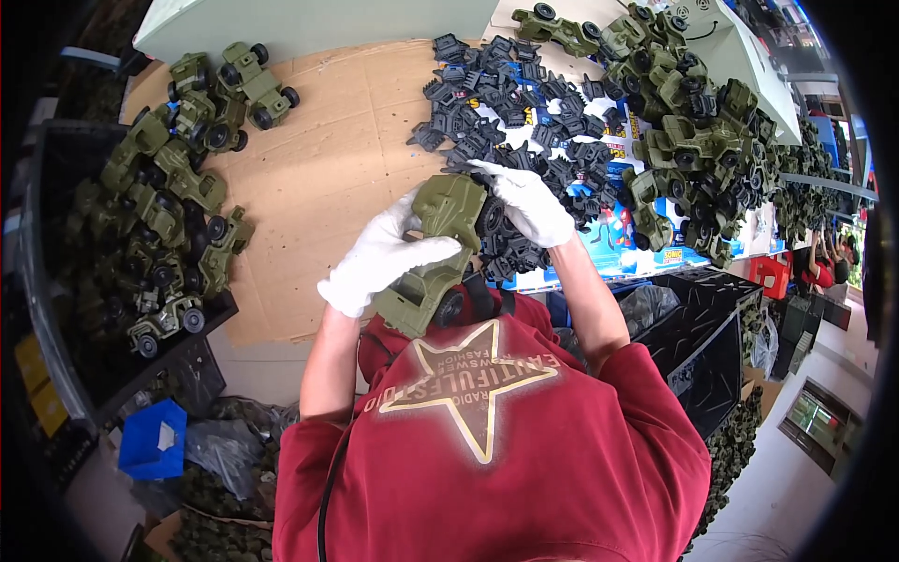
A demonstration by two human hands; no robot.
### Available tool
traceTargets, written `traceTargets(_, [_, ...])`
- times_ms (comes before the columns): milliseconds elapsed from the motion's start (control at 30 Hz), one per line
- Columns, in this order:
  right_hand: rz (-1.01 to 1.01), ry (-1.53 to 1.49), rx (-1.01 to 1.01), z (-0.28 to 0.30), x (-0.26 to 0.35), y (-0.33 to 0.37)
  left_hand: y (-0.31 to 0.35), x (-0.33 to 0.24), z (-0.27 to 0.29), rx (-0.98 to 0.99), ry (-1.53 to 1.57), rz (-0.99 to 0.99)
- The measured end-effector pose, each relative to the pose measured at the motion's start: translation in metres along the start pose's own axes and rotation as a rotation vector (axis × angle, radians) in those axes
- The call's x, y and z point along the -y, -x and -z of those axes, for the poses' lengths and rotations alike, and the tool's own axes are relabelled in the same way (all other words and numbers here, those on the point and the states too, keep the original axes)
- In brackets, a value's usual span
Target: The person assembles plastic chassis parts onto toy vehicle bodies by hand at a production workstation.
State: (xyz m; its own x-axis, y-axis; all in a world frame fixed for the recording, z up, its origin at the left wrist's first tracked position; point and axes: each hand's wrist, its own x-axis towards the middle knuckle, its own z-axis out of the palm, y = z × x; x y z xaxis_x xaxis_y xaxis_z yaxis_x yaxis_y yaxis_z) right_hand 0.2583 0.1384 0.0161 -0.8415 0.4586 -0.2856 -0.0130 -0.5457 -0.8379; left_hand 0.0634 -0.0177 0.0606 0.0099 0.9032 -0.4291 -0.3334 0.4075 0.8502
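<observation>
An olive-green toy jeep (448,211) with black wheels is held up in front of my chest, tilted. My white-gloved left hand (376,251) is closed around its side, thumb across the body. My right hand (529,201), also gloved in white, is at the jeep's far end beside a black wheel. Its fingers are bent in over that end, where a bit of dark plastic shows under the fingertips; what they grip is mostly hidden. Just beyond lies a spread of loose dark grey plastic parts (478,140).
A cardboard sheet (314,178) covers the table's middle. More toy jeeps are heaped at left (169,178) and right (698,140). Behind stands a pale machine housing (309,28). A blue bin (153,440) sits low at left; a black crate (698,347) is at my right.
</observation>
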Motion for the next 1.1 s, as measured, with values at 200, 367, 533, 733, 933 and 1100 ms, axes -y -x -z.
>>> traceTargets(200, [0.039,0.285,-0.057,0.007,0.003,0.002,0.004,-0.001,-0.008,0.004,0.033,-0.018])
traceTargets(367, [0.092,0.405,0.015,0.008,0.005,0.0,0.004,0.006,-0.011,0.016,0.126,-0.026])
traceTargets(533, [0.101,0.618,-0.123,-0.021,0.012,0.0,-0.009,0.016,-0.042,-0.369,-0.207,0.035])
traceTargets(733, [0.501,0.87,-0.212,-0.029,-0.038,-0.011,-0.035,0.066,-0.027,-0.187,0.295,-0.578])
traceTargets(933, [0.455,0.817,-0.396,-0.057,-0.05,0.008,-0.043,0.081,-0.014,-0.307,-0.083,-0.625])
traceTargets(1100, [0.459,0.766,-0.47,-0.054,-0.061,0.007,-0.042,0.07,-0.025,-0.434,-0.232,-0.553])
